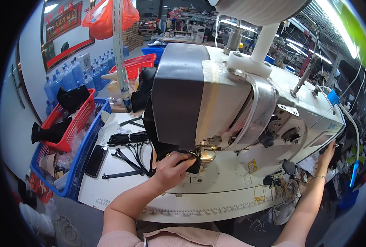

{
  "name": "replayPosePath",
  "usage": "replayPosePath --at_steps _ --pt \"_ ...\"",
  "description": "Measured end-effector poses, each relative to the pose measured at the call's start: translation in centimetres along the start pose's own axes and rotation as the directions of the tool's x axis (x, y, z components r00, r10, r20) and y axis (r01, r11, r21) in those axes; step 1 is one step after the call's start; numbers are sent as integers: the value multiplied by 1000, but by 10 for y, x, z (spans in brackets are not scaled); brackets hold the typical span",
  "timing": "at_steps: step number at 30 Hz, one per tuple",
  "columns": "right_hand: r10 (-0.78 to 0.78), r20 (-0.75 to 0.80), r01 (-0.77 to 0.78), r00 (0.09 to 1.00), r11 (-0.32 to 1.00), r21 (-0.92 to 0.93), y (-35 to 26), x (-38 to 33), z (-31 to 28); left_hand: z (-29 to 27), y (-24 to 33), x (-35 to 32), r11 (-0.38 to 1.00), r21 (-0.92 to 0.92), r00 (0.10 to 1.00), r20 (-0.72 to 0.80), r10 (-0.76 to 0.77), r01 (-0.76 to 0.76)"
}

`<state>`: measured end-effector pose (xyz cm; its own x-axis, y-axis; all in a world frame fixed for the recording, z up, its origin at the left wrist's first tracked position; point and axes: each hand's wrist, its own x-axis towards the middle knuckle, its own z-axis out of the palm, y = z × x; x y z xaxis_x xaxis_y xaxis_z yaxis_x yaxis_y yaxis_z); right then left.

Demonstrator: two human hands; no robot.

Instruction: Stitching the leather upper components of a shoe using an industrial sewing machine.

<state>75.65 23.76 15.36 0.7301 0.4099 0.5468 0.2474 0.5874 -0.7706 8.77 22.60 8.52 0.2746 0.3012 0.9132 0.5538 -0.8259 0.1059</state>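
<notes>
My left hand (171, 169) grips a black fabric piece (194, 168) at the needle area of a large white and grey sewing machine (240, 111). A ring shows on one finger. More of the black material runs up behind the machine's head, which hides much of it. Far to the right, my right hand (327, 155) reaches to the machine's right end, by a dark part there. Its fingers are small and partly hidden, so I cannot make out what they touch. Black straps (127, 162) lie on the white table (216, 206), left of my left hand.
A dark phone (96, 161) lies at the table's left. Beside it, a blue crate (73, 181) carries a red basket (69, 129) with black pieces. Loose threads and a thread bundle (289, 189) lie right of the needle. A metal post (119, 53) rises behind the table.
</notes>
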Motion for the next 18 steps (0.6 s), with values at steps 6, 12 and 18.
replayPosePath --at_steps 6,12,18 --pt "50 -224 -56 973 998 -20 -2 -40 29 -1 1 -1 1000 1 1000 14 -11 11" --pt "-98 -379 73 920 994 -82 -29 -103 49 0 -2 4 1000 -3 1000 22 -1 1" --pt "-228 -347 208 910 974 -93 -43 -167 62 1 -2 7 999 -7 999 24 -36 36"
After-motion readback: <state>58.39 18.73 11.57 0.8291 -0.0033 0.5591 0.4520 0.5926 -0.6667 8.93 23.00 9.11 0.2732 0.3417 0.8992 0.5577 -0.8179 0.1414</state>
